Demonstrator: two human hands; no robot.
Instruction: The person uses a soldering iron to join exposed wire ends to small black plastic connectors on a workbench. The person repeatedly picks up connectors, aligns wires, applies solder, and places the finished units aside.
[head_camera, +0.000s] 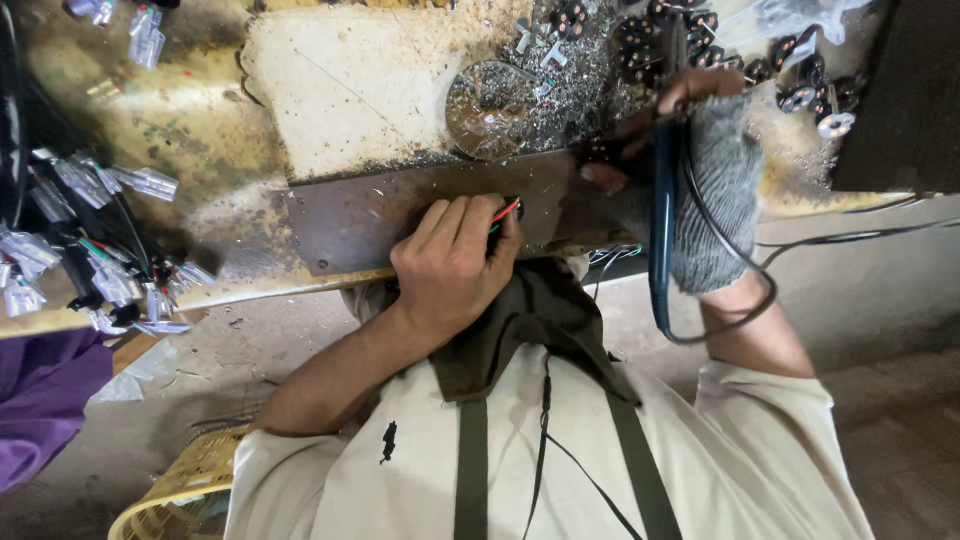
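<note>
Small part with red and green wires (505, 212) sat gripped over brown metal plate (400, 215); dark blue corded tool (662, 200) stood upright, tip by metal shavings

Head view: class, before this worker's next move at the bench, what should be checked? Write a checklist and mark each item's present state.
1. Left hand grips the wired part firmly: ok, fingers closed round it, red and black wires showing.
2. Right hand protected: ok, grey knitted glove on.
3. Right hand holds the blue-handled tool securely: ok.
4. Tool tip position: cannot tell, hidden.
5. Tool cable clear of the metal plate: ok, it loops below the wrist.
6. Bench free of metal shavings: not ok, a heap lies beyond the plate.
</note>
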